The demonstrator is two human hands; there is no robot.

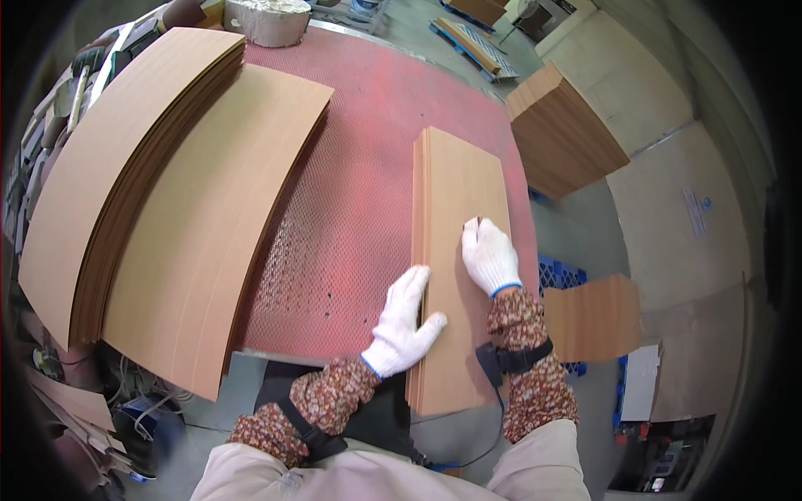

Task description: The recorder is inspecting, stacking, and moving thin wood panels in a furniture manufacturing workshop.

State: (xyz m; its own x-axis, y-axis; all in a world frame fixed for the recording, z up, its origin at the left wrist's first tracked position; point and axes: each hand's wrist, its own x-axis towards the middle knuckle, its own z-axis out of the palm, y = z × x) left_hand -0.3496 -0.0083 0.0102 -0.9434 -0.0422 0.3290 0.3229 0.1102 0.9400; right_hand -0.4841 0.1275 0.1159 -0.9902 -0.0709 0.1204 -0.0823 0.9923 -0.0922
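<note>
A short stack of wood-grain boards (464, 179) lies lengthwise in front of me on a red mesh-textured tabletop (368, 108), its near end past the table edge. My left hand (403, 324), in a white knit glove, rests open along the stack's left side, with the thumb over the top board. My right hand (489, 252), gloved the same way, is closed in a pinch above the top board's right half. A small dark bit shows at its fingertips, too small to name.
Left on the table stand two larger stacks of long boards, a taller stack (125, 150) and a lower stack (217, 200). A white roll (267, 21) sits at the far left. Beyond the right edge are a tall board stack (564, 129), another stack (593, 317) and a blue pallet (561, 274).
</note>
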